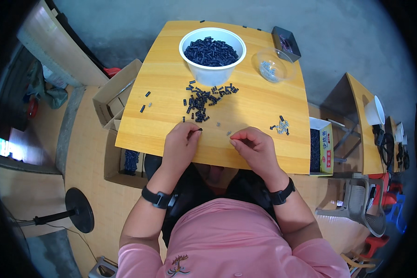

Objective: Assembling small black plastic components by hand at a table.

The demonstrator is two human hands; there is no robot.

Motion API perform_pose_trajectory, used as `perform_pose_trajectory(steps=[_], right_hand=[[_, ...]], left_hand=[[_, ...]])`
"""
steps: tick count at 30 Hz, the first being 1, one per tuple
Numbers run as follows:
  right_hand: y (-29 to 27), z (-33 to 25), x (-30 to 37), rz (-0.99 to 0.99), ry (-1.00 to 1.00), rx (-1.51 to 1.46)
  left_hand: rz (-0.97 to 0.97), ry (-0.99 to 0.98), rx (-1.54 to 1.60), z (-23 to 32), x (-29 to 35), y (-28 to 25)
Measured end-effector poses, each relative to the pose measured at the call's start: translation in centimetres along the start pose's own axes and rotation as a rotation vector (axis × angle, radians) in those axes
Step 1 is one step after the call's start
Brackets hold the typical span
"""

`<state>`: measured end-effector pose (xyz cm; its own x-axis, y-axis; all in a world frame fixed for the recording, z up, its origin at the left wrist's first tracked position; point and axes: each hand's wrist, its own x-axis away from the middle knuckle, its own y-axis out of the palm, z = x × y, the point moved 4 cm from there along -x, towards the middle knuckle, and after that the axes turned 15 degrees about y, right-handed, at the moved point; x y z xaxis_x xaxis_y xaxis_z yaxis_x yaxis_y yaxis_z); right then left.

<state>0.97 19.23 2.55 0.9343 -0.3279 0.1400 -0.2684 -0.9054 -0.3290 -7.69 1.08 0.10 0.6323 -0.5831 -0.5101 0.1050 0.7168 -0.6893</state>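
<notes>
Above the near edge of the wooden table (pixel 171 74), my left hand (pixel 180 141) pinches a small black plastic piece (pixel 199 129) between thumb and forefinger. My right hand (pixel 256 146) is also closed in a pinch; whatever its fingertips hold is too small to make out. Just beyond those fingertips lies a tiny clear piece (pixel 229 133), with a second clear bit (pixel 218 124) farther off. A loose pile of black pieces (pixel 201 102) spreads in front of a white tub (pixel 213 74) filled with more of them.
At the back right are a clear bowl (pixel 282 69) of small silvery parts and a dark tray (pixel 287 44). A little heap of clear and black bits (pixel 282 126) lies at the right. Cardboard boxes (pixel 118 171) flank the table; a grey chair (pixel 356 199) stands to the right.
</notes>
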Motion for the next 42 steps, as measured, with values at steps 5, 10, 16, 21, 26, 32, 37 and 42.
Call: perform_pose_trajectory(steps=[5,10,16,21,26,32,37,42], right_hand=[[1.3,-0.5,0.0,-0.162,0.129,-0.249],[2.6,-1.0,0.1,-0.214,0.107,-0.317],[2.4,-1.0,0.3,-0.262,0.131,-0.224],[2.3,-0.9,0.2,-0.304,0.280,-0.328],[2.3,-0.7,0.6,-0.306,0.333,-0.405],[2.2,-1.4,0.9,-0.289,0.303,-0.310],[2.0,-1.9,1.2,-0.270,0.235,-0.254],[2.1,-2.0,1.0,-0.284,0.233,-0.271]], left_hand=[[0.116,-0.571,1.126,2.4,2.2,0.8],[0.089,-0.577,1.245,3.5,2.7,0.8],[0.053,-0.549,1.213,3.7,3.1,1.1],[0.068,-0.492,1.151,4.0,2.9,0.7],[0.022,-0.496,1.105,4.1,3.0,0.5],[0.035,-0.472,1.039,4.3,3.1,0.1],[0.040,-0.451,1.043,4.5,2.9,-0.2],[0.058,-0.438,1.043,4.8,2.6,-0.6]])
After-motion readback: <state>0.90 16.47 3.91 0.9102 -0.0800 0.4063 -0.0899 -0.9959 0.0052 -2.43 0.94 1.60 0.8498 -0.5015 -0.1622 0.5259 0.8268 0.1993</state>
